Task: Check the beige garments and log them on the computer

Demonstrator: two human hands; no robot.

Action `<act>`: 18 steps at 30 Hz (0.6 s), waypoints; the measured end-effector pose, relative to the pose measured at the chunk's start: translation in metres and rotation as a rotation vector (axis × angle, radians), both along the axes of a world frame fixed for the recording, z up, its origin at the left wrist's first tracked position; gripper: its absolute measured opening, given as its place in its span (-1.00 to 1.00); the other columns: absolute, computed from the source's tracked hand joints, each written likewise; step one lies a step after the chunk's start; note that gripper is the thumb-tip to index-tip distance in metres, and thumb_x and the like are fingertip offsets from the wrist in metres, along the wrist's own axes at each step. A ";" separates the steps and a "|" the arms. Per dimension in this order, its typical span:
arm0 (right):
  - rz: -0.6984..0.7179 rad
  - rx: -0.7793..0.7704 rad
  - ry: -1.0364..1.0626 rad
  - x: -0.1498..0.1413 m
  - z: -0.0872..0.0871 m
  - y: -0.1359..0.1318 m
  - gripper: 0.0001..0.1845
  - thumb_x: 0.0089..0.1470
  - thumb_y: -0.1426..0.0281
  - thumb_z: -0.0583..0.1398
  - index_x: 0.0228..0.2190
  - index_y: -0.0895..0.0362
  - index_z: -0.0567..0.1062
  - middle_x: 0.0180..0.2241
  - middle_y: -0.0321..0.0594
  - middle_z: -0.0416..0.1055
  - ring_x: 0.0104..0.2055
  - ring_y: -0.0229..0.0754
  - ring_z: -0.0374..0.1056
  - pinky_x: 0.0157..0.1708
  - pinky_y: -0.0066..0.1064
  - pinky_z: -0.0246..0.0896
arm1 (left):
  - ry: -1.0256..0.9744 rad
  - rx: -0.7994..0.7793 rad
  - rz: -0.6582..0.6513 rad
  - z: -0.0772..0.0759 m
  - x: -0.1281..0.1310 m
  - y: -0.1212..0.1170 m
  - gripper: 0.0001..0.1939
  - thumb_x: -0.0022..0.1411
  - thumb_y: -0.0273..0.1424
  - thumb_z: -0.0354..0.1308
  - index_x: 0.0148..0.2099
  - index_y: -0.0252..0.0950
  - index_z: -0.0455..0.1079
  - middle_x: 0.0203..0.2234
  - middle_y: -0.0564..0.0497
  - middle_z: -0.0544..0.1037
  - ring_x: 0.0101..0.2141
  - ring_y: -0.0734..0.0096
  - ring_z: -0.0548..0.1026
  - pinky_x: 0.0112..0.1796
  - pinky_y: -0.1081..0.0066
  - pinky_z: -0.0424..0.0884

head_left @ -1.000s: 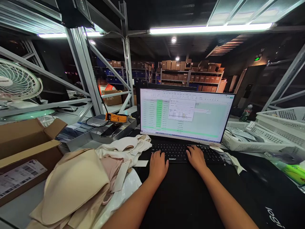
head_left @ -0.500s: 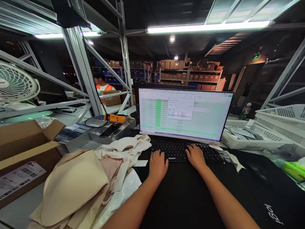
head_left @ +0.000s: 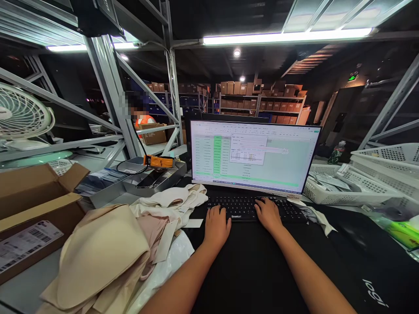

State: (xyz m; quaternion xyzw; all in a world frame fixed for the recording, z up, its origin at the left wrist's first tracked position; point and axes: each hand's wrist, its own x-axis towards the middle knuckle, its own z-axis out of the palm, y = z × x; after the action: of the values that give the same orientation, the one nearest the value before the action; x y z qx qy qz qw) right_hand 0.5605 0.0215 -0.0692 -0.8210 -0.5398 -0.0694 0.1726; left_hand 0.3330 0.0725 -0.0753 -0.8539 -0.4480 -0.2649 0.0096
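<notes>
My left hand (head_left: 216, 226) rests on the left end of a black keyboard (head_left: 245, 208), fingers spread over the keys and holding nothing. My right hand (head_left: 269, 215) lies on the middle of the same keyboard, fingers also spread on the keys. Just behind the keyboard stands a monitor (head_left: 253, 155) showing a spreadsheet with a green column and a small dialog box. Both forearms stretch over a black desk mat (head_left: 262, 270).
Beige garments (head_left: 108, 257) are piled left of the keyboard, next to an open cardboard box (head_left: 29, 209). A metal tray (head_left: 153, 176) carries an orange device (head_left: 159, 161). White baskets (head_left: 360, 183) stand at the right. A fan (head_left: 19, 117) sits far left. A person in orange (head_left: 141, 117) is behind the rack.
Both hands stay on the keyboard with hardly any shift. The person in orange behind the rack has moved slightly into clearer view.
</notes>
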 end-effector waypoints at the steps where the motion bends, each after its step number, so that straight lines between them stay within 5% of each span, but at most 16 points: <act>1: -0.003 -0.001 0.000 0.000 0.000 0.000 -0.42 0.33 0.19 -0.13 0.17 0.09 0.44 0.23 -0.02 0.28 0.29 0.00 0.15 0.33 -0.07 -0.03 | 0.000 -0.001 -0.002 0.000 0.000 0.000 -0.66 0.33 -0.37 0.07 0.10 -0.35 0.40 0.11 -0.26 0.46 0.17 0.01 0.37 0.25 -0.02 0.21; 18: -0.009 -0.008 -0.020 -0.004 0.000 0.000 -0.41 0.32 0.19 -0.12 0.23 0.12 0.36 0.23 0.01 0.26 0.29 0.03 0.14 0.34 -0.04 -0.05 | 0.016 0.001 0.003 0.003 -0.001 -0.001 -0.68 0.33 -0.36 0.07 0.08 -0.34 0.42 0.10 -0.24 0.46 0.16 0.03 0.37 0.25 0.02 0.21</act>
State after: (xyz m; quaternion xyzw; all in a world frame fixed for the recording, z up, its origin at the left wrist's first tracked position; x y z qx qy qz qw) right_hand 0.5564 0.0214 -0.0688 -0.8233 -0.5381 -0.0761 0.1637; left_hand 0.3320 0.0714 -0.0725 -0.8552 -0.4491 -0.2583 0.0138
